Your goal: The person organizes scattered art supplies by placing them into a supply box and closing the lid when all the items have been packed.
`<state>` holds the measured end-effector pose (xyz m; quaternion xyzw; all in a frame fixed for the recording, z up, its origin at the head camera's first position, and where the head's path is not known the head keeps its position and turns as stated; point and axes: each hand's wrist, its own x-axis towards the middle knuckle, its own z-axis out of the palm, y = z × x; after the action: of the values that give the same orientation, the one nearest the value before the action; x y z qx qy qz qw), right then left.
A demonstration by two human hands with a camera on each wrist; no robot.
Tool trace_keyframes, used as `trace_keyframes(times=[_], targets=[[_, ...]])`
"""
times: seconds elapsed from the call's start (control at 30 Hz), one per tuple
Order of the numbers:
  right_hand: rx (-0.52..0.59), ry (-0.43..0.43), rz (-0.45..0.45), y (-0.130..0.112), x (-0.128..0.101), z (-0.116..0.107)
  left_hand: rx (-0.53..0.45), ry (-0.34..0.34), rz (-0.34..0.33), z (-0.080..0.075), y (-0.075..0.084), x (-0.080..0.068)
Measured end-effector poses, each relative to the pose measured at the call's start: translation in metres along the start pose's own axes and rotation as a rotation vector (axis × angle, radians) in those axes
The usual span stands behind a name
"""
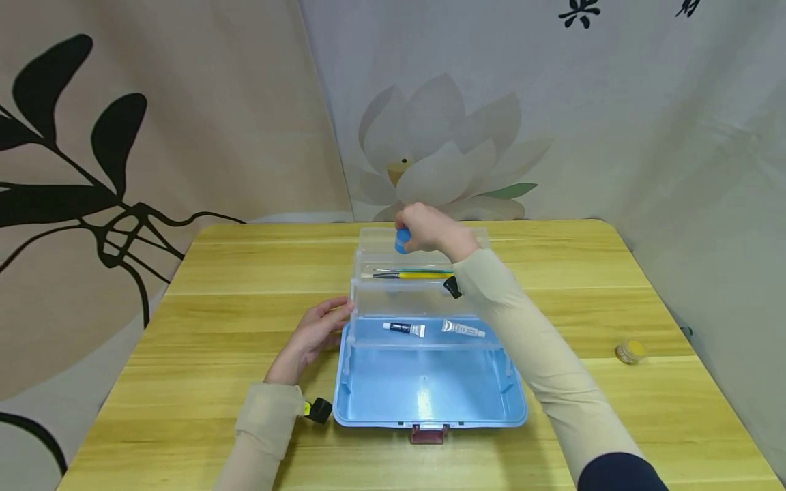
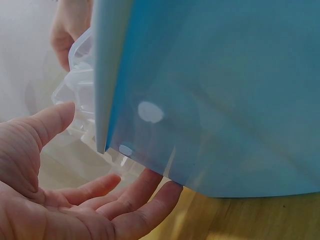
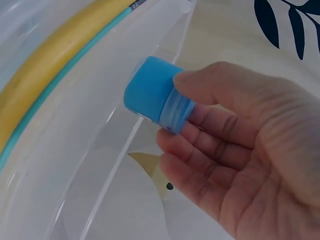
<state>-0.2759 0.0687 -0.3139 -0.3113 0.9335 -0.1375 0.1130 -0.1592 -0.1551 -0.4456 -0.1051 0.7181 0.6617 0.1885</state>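
Blue box (image 1: 430, 395): left hand (image 1: 310, 337) relaxed beside it; right hand (image 1: 430, 230) pinches blue jar (image 3: 152, 95).

Wooden table (image 1: 233, 273) with blue box (image 1: 430, 389), yellow jar (image 1: 631, 352).

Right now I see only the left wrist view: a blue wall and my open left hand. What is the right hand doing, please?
Observer: The right hand pinches a small blue-capped pot over the clear upper tray at the back of the blue box.
Operator: Is something already in this tray?
Observer: Yes, paintbrushes lie across it, one with a yellow handle.
Operator: And where does my left hand touch?
Observer: The left hand rests with straight fingers against the left end of the box, where the clear tray meets the blue base.
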Motion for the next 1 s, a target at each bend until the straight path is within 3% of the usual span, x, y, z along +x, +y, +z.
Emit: trace_keyframes(times=[0.43,1.0], targets=[[0.023,-0.022,0.045,0.005,0.003,0.008,0.007,0.000,0.001,0.000,-0.001,0.000],[0.003,0.028,0.035,0.008,0.004,0.012,0.016,-0.008,0.006,0.000,0.000,-0.001]])
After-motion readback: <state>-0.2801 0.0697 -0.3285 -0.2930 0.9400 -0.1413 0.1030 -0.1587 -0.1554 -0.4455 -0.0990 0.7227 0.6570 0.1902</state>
